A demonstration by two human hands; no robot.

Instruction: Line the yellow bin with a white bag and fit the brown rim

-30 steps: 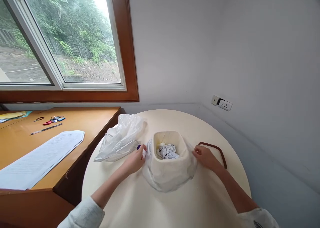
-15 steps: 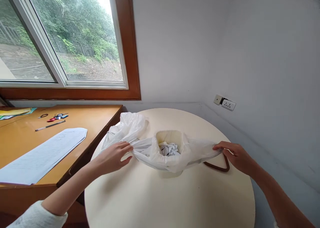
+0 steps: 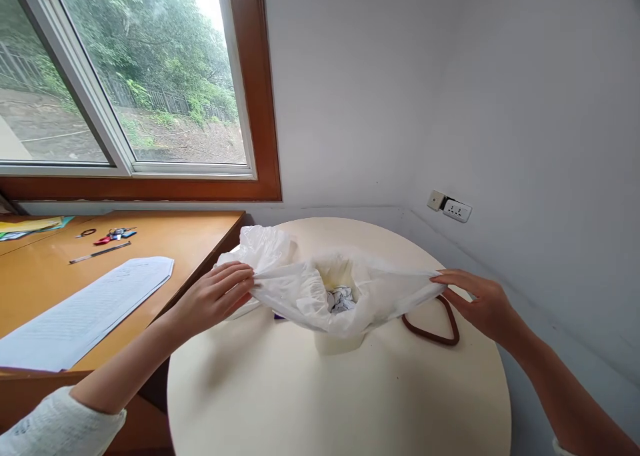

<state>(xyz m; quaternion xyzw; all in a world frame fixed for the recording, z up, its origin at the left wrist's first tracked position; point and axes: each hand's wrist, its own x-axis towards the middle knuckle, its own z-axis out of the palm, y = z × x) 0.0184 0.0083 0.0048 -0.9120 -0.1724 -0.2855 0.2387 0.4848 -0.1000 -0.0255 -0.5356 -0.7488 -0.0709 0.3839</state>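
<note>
A thin white plastic bag (image 3: 400,289) is stretched out sideways around the mouth of a small cream bin (image 3: 340,344). Crumpled paper (image 3: 342,299) lies inside it. My left hand (image 3: 215,296) pinches the bag's left end, fingers pressed together. At the other end, my right hand (image 3: 477,299) grips the plastic between thumb and fingers. The bag hides most of the bin; only its lower front shows beneath. Under my right hand, a brown triangular ring (image 3: 435,338) rests on the table.
A second crumpled clear-white bag (image 3: 265,246) lies behind my left hand on the round cream table (image 3: 340,409). On the wooden desk (image 3: 200,226) at left are paper sheets (image 3: 100,309), a pen (image 3: 100,252) and keys (image 3: 117,234). Wall sockets (image 3: 457,209) sit at right.
Both hands have risen a little, lifting the bag's ends and pulling them taut. The bag's edge now covers more of the bin's rim, and more of the bin's lower front shows.
</note>
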